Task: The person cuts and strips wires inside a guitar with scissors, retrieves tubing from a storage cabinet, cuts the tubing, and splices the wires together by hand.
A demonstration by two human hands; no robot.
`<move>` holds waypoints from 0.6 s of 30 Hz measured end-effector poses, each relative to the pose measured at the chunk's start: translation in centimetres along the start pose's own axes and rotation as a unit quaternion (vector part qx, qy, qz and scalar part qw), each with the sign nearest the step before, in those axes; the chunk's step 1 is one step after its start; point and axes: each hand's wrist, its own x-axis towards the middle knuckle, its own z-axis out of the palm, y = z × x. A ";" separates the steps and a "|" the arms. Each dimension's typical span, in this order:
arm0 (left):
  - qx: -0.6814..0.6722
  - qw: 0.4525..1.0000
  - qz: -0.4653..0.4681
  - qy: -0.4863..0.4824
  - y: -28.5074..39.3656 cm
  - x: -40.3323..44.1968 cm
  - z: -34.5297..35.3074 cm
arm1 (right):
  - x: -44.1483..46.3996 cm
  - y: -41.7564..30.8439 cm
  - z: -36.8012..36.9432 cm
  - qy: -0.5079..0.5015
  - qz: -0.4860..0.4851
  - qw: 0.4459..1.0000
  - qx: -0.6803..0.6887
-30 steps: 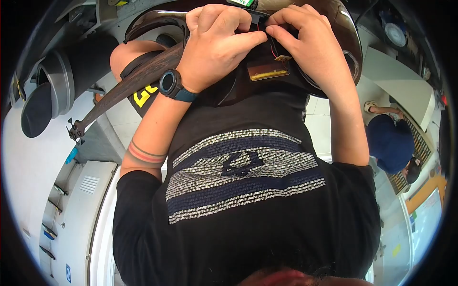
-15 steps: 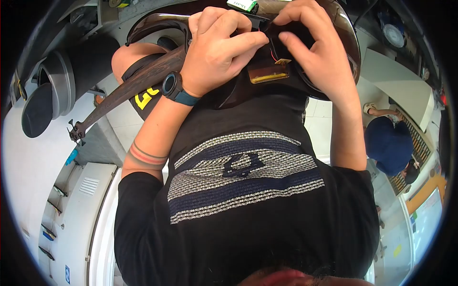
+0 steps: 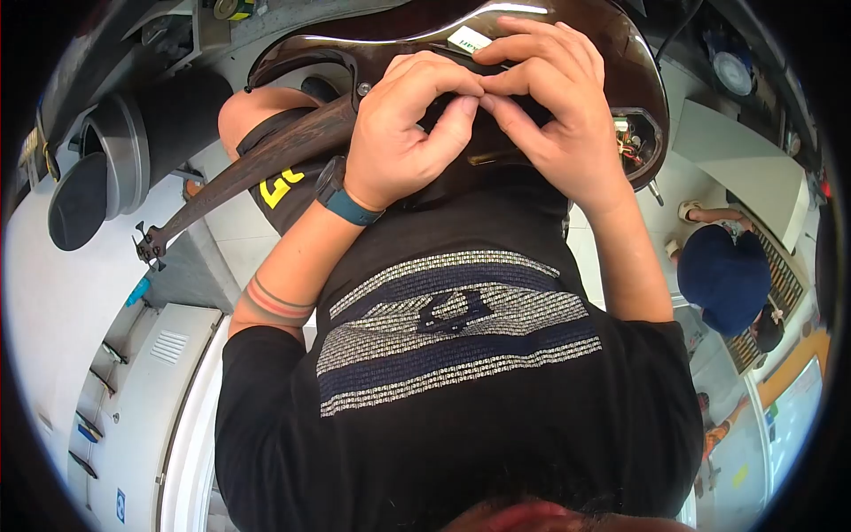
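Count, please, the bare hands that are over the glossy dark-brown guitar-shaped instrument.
2: the bare left hand, with a black wristwatch on a teal strap, and the bare right hand beside it, both over the glossy dark-brown instrument. Neither is hidden.

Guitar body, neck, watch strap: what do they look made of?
Guitar body: probably wood under glossy brown lacquer; sharp reflections, substrate hidden.
Neck: likely dark wood, satin; streaks resemble grain.
Watch strap: perhaps silicone or rubber, matte teal; looks smooth, but fabric isn't ruled out.
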 end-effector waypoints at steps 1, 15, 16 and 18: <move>-0.003 1.000 -0.018 -0.010 0.2 -0.1 -0.2 | -0.3 0.2 0.2 0.007 -0.007 1.000 -0.001; 0.196 0.978 0.043 -0.053 2.2 1.1 -2.9 | 0.3 -1.1 -0.7 -0.029 -0.005 0.999 -0.041; 0.177 0.982 0.024 -0.066 2.0 1.0 -3.2 | 0.6 -1.2 -0.7 -0.026 -0.004 0.999 -0.022; 0.132 0.989 -0.026 -0.060 2.4 0.5 -3.1 | 0.4 -1.3 -0.4 -0.033 0.001 0.999 -0.018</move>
